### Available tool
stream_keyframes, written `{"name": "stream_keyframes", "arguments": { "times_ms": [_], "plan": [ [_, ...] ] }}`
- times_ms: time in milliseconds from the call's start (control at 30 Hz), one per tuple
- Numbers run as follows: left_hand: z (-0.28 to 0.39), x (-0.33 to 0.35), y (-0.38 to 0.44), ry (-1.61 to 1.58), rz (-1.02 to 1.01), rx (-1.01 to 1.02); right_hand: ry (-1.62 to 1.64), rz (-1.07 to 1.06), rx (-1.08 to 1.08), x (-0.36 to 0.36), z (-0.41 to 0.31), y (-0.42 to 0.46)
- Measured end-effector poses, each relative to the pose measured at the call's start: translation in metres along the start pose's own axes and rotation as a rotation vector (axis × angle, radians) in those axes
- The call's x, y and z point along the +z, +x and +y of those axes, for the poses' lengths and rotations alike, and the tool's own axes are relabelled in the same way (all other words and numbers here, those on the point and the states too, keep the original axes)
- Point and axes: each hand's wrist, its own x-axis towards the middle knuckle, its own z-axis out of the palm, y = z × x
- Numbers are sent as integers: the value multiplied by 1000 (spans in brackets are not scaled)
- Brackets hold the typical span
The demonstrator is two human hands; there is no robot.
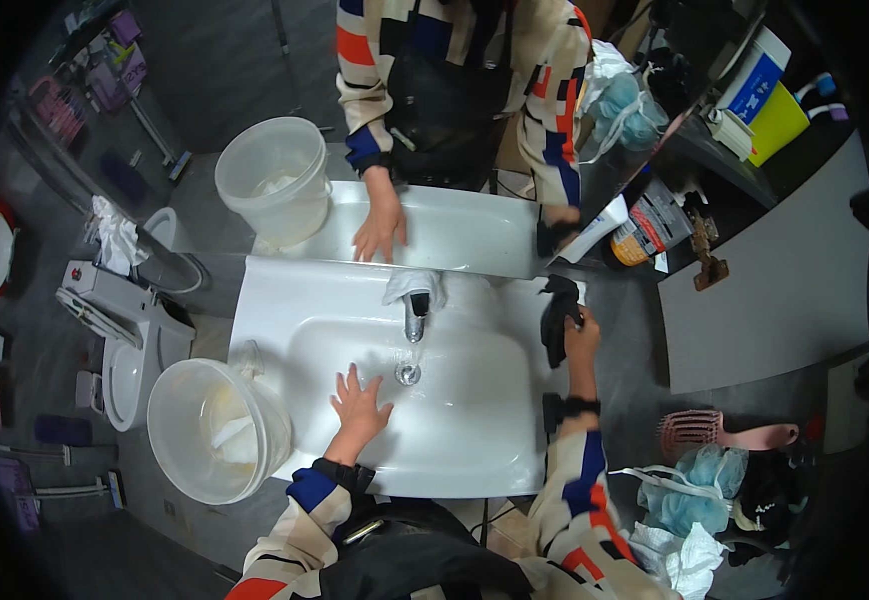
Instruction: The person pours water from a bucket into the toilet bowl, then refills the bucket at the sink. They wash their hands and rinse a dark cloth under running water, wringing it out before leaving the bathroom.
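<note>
A white washbasin [472,457] lies before me, its bowl wet around the metal drain [407,373]. My left hand [360,405] hovers over or rests in the bowl left of the drain, fingers spread and holding nothing; whether it touches the surface I cannot tell. At the basin's right rim, my right hand [583,337] grips a black cloth [557,322]. The chrome faucet [414,322] stands at the back, with a thin stream of water seemingly below its spout. A wet white cloth [404,285] is draped behind the faucet handle.
A translucent plastic bucket [273,427] holding white scraps stands at the basin's left edge. Behind the basin, a mirror [472,225] reflects me. On the right are an open cabinet door [764,292], a pink hairbrush [761,436] and blue mesh bath puffs [693,495]. A toilet [123,375] is at left.
</note>
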Motion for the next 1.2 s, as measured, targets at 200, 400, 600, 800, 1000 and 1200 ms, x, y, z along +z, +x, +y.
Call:
{"name": "stream_keyframes", "arguments": {
  "times_ms": [200,400,600,800,1000,1200],
  "plan": [
    [72,-90,-70,-953,-212,306,864,-835,317,-104,-156,-95],
    [103,-79,-85,-1428,162,179,1228,-778,449,-12,-262,-211],
    [46,-59,-75,-1363,265,-53,449,-654,-420,25,-233,-227],
    [3,-49,-76,-1447,-22,-186,691,-963,-209,-46,-307,-201],
    [1,-58,-94,-1597,-193,149,954,-1061,-379,-28,-367,-227],
    [21,-56,-35,-1493,-380,95,591,-896,-63,45,-204,-179]
  ]
}}
